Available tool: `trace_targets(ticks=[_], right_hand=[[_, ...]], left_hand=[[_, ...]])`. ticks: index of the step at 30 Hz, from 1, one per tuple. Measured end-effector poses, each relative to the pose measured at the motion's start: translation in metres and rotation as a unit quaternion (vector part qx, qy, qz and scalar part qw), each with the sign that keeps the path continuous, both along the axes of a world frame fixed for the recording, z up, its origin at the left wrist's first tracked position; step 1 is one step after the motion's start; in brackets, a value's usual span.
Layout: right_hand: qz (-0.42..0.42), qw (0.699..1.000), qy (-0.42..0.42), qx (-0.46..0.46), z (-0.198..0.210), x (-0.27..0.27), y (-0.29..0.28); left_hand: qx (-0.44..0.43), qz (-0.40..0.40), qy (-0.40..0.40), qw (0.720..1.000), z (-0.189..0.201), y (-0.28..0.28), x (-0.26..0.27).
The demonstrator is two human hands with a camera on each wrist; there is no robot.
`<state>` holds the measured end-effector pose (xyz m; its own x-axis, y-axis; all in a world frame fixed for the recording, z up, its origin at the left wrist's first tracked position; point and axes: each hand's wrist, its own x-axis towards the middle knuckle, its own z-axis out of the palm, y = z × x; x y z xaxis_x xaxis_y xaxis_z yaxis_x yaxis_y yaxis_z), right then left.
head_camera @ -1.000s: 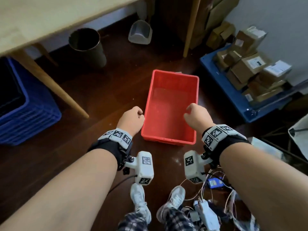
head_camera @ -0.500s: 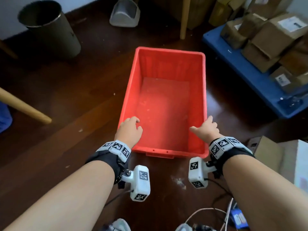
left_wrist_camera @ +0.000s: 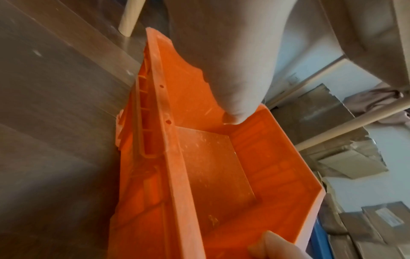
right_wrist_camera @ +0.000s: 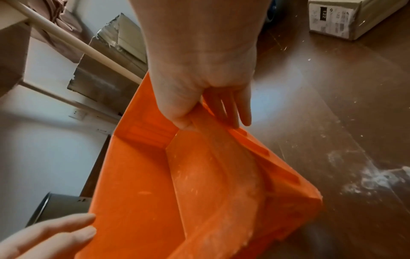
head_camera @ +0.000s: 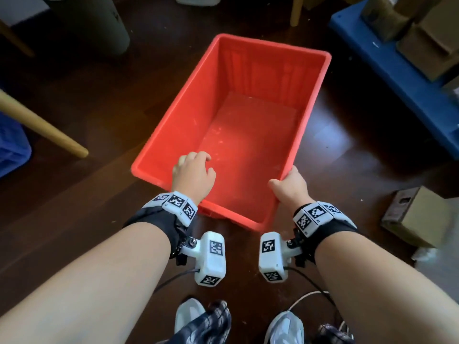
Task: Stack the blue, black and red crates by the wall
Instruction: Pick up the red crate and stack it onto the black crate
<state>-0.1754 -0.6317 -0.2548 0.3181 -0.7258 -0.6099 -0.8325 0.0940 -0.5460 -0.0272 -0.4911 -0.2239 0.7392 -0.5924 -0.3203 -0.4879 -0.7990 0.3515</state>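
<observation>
My right hand (head_camera: 289, 188) grips the red crate (head_camera: 250, 135) by its right rim, my left hand (head_camera: 192, 176) lies loosely curled over the near rim (not gripping), so next: lift, carry wallward.

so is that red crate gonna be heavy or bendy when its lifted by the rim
Probably light: the red crate is empty thin plastic. Likely fairly stiff, since ribs run under its rim. It may tilt, because the right hand grips one side while the left hand only rests inside.
</observation>
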Motion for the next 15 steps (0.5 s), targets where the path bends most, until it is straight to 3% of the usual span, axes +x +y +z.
trace_targets(ticks=[5,8,12,15], right_hand=[[-0.008,0.999,0.043,-0.013,0.063,0.01,0.031],[0.003,0.998,0.069,-0.012,0.112,0.009,0.046],[0.01,0.997,0.071,0.032,0.177,0.01,0.084],[0.012,0.996,0.053,0.074,0.223,0.014,0.117]], left_hand=[[0.059,0.111,0.022,0.992,0.058,0.065,0.008],[0.098,0.219,0.081,0.967,0.102,0.104,0.008],[-0.002,0.419,0.21,0.883,0.176,0.148,0.003],[-0.057,0.518,0.233,0.821,0.223,0.182,0.008]])
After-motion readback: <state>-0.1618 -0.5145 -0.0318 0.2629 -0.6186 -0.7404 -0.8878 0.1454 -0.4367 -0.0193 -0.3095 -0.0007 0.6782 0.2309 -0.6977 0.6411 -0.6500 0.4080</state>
